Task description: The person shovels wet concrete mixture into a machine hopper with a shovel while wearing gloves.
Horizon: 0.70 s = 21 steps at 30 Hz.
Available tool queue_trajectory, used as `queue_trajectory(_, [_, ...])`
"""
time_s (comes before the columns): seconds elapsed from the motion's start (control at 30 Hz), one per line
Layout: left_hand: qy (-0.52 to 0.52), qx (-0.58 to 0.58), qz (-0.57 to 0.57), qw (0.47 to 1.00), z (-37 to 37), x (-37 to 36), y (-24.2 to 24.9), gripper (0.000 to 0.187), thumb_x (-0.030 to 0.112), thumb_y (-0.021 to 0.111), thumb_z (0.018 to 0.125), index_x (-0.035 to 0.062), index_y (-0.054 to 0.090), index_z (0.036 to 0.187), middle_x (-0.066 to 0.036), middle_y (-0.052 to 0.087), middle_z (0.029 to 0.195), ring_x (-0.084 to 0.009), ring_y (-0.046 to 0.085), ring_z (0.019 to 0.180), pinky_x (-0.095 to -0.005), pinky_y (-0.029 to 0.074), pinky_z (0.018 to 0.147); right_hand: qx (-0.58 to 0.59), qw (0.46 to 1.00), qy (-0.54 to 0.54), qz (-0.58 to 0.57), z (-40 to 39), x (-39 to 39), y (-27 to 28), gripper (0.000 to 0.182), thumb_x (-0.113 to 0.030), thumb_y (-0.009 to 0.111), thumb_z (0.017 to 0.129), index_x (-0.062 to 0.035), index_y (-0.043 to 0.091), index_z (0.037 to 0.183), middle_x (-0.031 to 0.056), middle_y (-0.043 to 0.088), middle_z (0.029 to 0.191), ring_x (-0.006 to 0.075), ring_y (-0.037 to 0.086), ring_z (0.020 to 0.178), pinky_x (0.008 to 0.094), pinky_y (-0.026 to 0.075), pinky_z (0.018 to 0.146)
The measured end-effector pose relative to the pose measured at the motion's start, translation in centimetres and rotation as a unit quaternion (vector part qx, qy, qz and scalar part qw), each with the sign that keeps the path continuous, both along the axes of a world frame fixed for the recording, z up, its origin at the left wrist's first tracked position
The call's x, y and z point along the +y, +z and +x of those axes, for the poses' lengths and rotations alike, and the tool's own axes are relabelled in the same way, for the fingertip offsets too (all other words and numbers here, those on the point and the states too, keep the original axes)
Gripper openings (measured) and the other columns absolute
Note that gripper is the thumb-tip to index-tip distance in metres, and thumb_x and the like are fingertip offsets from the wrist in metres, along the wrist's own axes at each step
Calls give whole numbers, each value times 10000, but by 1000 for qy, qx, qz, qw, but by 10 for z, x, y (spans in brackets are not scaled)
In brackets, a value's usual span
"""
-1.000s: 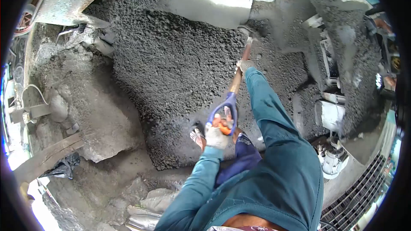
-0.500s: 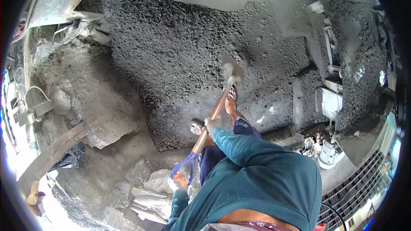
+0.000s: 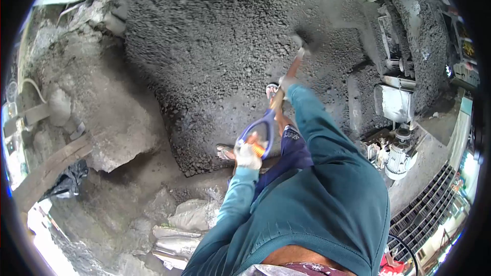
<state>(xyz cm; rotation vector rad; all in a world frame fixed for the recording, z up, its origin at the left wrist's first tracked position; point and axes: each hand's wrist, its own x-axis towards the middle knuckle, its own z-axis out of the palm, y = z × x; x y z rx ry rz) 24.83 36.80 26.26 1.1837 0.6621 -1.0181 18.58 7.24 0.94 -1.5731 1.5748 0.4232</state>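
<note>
A shovel with a blue D-shaped handle [image 3: 243,136] and a brown shaft [image 3: 294,66] reaches from the person's waist toward the upper right. My left hand [image 3: 249,154], in a pale glove, is wrapped round the orange grip of the handle. Farther along, my right hand [image 3: 287,83] is closed round the shaft. The blade [image 3: 302,42] is blurred and partly sunk in or hidden by dark material. Grey, lumpy gravel [image 3: 215,46] lies around it and the sandalled feet.
Bare rock [image 3: 112,107] rises on the left beside a wooden beam [image 3: 56,168]. On the right are a white motor [image 3: 398,161], a metal box [image 3: 395,103] and a dark grating [image 3: 424,204]. Sacks [image 3: 179,240] lie below the gravel.
Both hands and the shovel have moved forward, up and to the right, pushing the blade farther from the feet. The right arm is more stretched out. The view has shifted slightly.
</note>
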Motion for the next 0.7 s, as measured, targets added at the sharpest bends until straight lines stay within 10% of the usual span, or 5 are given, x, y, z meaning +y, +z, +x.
queue_trajectory(0.27, [95,7,169,981,27,363,110,109,112,692,827,129,585,830,-4,545,700,-141,536,579,-296,468,497,-21,901,-320,291,104,374,202,237,-161,607,843,38,644,966,225,682,1028,339,703,867,481,573,736])
queue_trajectory(0.33, [156,-66,276,946,2,400,126,120,111,687,825,127,592,896,5,543,713,-127,517,582,-280,466,491,-89,936,-268,210,76,505,61,190,-95,671,821,26,601,951,197,683,897,331,689,898,500,559,671])
queue_trajectory(0.4, [164,-34,239,956,-18,435,111,108,126,673,830,135,580,884,4,535,711,-129,504,581,-283,471,498,-276,833,-403,260,61,495,109,299,-189,633,831,50,622,1010,182,708,879,311,712,823,429,578,724])
queue_trajectory(0.53, [142,9,159,977,-20,364,93,79,164,624,864,113,580,907,-12,552,729,-137,497,602,-288,420,505,-70,986,-154,10,58,406,147,397,-296,693,777,78,635,897,217,681,778,361,696,726,418,549,663])
queue_trajectory(0.7, [103,-9,28,994,1,217,14,183,62,738,810,83,638,961,-28,626,759,-138,561,594,-277,461,532,-160,935,-288,129,52,241,43,259,-234,600,910,23,575,927,156,625,785,288,643,684,450,536,605])
